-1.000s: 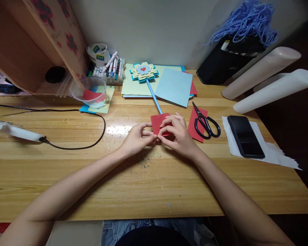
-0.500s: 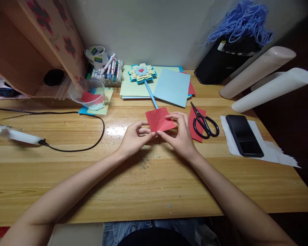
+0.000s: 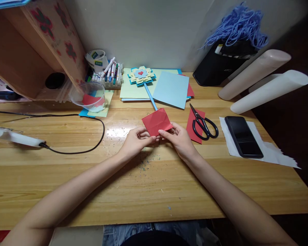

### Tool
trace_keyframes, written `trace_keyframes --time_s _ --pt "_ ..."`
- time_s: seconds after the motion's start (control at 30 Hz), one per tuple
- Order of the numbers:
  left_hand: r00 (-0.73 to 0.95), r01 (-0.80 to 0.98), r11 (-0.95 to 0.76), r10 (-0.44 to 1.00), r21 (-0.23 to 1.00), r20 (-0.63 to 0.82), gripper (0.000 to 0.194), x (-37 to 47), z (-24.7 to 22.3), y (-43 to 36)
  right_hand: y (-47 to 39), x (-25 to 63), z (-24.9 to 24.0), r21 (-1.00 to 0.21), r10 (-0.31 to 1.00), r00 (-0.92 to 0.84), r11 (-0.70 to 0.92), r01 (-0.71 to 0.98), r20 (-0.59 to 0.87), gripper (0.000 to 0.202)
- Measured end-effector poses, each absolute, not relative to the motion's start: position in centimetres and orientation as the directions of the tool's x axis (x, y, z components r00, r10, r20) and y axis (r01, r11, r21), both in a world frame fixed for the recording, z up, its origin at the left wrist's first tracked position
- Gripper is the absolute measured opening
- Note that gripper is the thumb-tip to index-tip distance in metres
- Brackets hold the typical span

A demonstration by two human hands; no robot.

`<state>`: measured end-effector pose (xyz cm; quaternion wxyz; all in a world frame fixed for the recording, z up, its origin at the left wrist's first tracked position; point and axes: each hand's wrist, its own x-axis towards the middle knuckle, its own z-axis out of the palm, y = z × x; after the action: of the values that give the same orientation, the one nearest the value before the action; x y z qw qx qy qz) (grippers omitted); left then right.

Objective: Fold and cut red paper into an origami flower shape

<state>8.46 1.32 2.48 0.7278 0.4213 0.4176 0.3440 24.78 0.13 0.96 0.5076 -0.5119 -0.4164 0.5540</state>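
Observation:
A small red sheet of paper (image 3: pixel 157 122) with crease lines is held up between both hands, above the wooden table. My left hand (image 3: pixel 137 140) pinches its lower edge, thumb in front and fingers behind. On the right corner and lower edge, my right hand (image 3: pixel 176 139) grips the same sheet, its thumb on the front face. Behind the paper lies a layered paper flower (image 3: pixel 141 74) with a red heart centre; its blue stick (image 3: pixel 150 97) runs down toward the sheet. Black-handled scissors (image 3: pixel 204 124) rest on another red paper piece (image 3: pixel 192 130) to the right.
A light blue sheet (image 3: pixel 171 89) lies on stacked coloured paper at the back. Left of it are markers (image 3: pixel 113 71) and a clear plastic bowl (image 3: pixel 88 97) with paper scraps. A white device (image 3: pixel 25 138) trails a black cable. Right stand a phone (image 3: pixel 243 136) and paper rolls (image 3: pixel 270 90).
The red paper has turned and shifted slightly left in the hands. My right fingers have moved from its front upper face to behind its right corner.

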Motion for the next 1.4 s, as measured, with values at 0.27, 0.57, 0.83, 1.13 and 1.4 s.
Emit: trace_keyframes --time_s 0.27,0.57,0.83,1.13,1.4 --pt "0.393 0.104 0.411 0.82 0.906 -0.417 0.022 8.2 2.4 1.7 -0.1 24.6 0.9 -0.976 0.985 0.004 -0.173 -0.134 -0.175 0.029" --pt "0.407 -0.005 0.477 0.804 0.879 -0.434 0.024 8.1 2.6 1.8 0.0 24.7 0.8 -0.975 0.984 0.022 -0.173 -0.138 -0.177 0.023" --pt "0.451 0.023 0.469 0.783 0.883 -0.428 0.03 8.0 2.3 2.0 0.0 24.7 0.8 -0.972 0.984 0.007 -0.176 -0.157 -0.18 0.024" --pt "0.38 0.006 0.361 0.862 0.933 -0.336 0.026 8.1 1.8 1.9 0.1 24.7 1.1 -0.962 0.976 0.022 -0.21 -0.175 -0.217 0.029" --pt "0.359 0.022 0.316 0.883 0.949 -0.302 0.025 8.0 1.6 2.4 0.5 25.2 1.0 -0.941 0.966 -0.032 -0.255 -0.222 -0.255 0.027"
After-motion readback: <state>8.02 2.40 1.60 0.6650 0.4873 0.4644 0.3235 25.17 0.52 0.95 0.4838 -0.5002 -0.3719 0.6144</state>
